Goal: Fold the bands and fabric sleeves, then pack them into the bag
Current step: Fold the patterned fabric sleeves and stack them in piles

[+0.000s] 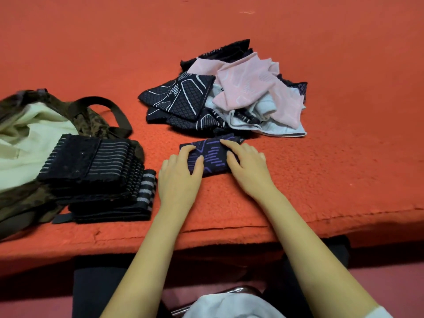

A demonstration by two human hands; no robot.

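Starting at my far left, the camouflage bag [16,198] lies slumped on the red blanket [344,168], its mouth gaping so the pale cream lining shows, and its dark strap [107,106] loops out toward the middle. Leaning against the bag's near side is a stack of folded bands [91,166], black with thin light stripes. The lowest ones stick out toward me, and one grey-striped end peeks out on the right.

Just beside that stack my left hand [179,171] rests palm down on the left end of the folded sleeve [212,157], a dark piece with purple lines. My fingers lie loosely over its far corner and my thumb is laid across its top. I am pressing it flat rather than clutching it.

My right hand [245,164] covers the sleeve's right end the same way. The fingers are spread and fairly straight, the forefinger reaches along the far edge, and nothing is pinched. The sleeve sits flat on the blanket between my hands, near the front edge.

Beyond it and to the right, a loose pile of sleeves [229,95] waits unfolded: black ones with white lines, pink ones and pale grey ones, all tangled together. The nearest edge of the pile almost touches the sleeve under my hands.
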